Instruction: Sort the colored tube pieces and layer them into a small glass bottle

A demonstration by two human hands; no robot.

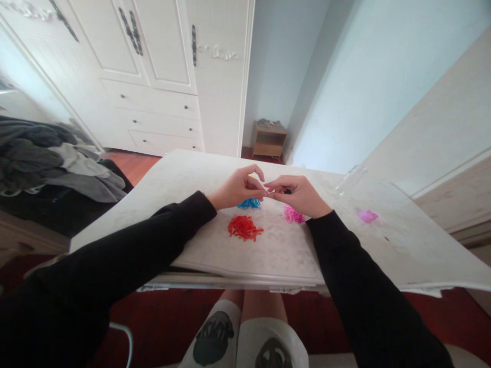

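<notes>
Over the white table my left hand (pixel 243 188) and my right hand (pixel 297 194) meet fingertip to fingertip, each closed in a pinch. Whatever lies between the fingertips is too small to make out. Below and nearer to me is a loose pile of short red strands (pixel 244 228). A pile of blue strands (pixel 250 203) shows partly under my left hand, with a bit of yellow (pixel 251 175) behind its fingers. Pink strands (pixel 293 214) lie beneath my right hand, which partly covers them. Something small and black (pixel 287 191) shows by the right fingers.
On the right of the table (pixel 284 255) are a clear bottle-like object (pixel 351 179) and a bright pink lump (pixel 368 216). A white wardrobe (pixel 153 61) and a small wooden cabinet (pixel 269 139) stand beyond. Dark clothes (pixel 34 163) are heaped at the left.
</notes>
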